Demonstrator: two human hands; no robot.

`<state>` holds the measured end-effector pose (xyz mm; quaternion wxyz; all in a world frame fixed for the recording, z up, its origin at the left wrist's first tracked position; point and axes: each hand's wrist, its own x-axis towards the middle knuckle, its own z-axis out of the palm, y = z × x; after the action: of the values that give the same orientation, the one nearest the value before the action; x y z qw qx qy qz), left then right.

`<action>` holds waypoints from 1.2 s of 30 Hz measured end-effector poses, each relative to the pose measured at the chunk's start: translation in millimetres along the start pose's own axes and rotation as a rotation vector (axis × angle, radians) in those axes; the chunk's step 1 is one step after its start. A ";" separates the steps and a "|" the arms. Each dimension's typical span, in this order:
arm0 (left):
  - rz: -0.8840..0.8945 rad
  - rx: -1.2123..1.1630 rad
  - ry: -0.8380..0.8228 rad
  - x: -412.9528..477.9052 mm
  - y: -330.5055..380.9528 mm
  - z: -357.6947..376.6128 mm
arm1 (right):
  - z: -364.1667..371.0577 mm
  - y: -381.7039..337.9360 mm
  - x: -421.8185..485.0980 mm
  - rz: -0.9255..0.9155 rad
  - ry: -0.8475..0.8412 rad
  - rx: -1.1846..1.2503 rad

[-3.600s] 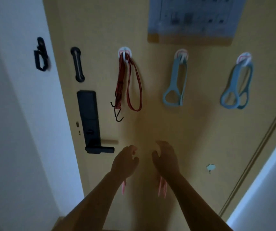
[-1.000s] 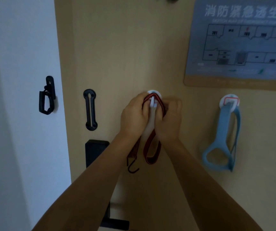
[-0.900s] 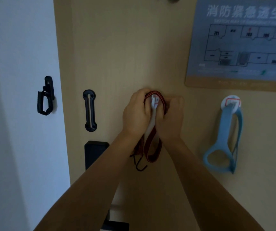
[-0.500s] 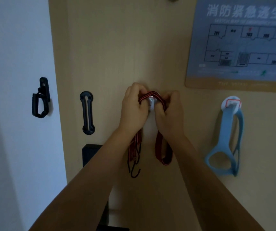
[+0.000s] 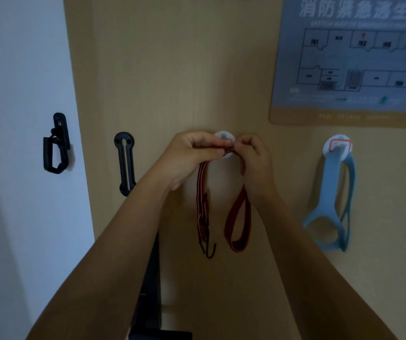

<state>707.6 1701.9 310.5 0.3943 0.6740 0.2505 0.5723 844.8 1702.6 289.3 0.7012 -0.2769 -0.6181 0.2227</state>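
Left hand and right hand, fingers pinching the red strap at the wall hook — apparently unhooking; next, lift it clear.

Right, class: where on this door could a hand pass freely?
Bare door lies above the white hook, between the chain-guard track and the evacuation map; another strip separates the right hand from the blue loop. Crowded at the hook: left hand and right hand pinch the red bungee strap.
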 end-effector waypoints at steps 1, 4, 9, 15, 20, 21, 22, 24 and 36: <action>0.021 0.013 0.038 1.1 0.0 1.7 | -0.9 0.0 1.1 -0.013 -0.014 -0.019; 0.113 0.041 0.165 6.3 -0.9 9.4 | -2.0 -3.5 7.2 -0.046 -0.017 -0.043; 0.233 0.104 0.341 18.5 -4.9 15.8 | 2.5 -4.9 17.2 -0.133 0.060 -0.137; 0.278 0.183 0.351 26.6 -14.8 14.7 | -0.8 0.0 19.0 -0.137 0.094 -0.133; 0.345 0.310 0.341 27.1 -20.5 16.2 | 3.0 12.0 21.7 -0.216 0.145 -0.285; 0.350 0.314 0.339 26.7 -21.1 14.5 | 3.0 13.9 19.7 -0.226 0.142 -0.304; 0.363 0.326 0.330 25.8 -22.5 12.5 | 2.4 17.1 17.5 -0.232 0.135 -0.321; 0.400 0.386 0.318 20.8 -27.0 9.1 | 2.3 21.4 10.9 -0.242 0.123 -0.350; 0.316 0.337 0.425 -10.4 -43.1 19.4 | 7.1 23.1 -21.7 -0.182 0.227 -0.359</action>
<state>729.0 1713.2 268.6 0.1222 0.6255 0.3107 0.7051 835.6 1706.4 258.5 0.7230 -0.3634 -0.5874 0.0124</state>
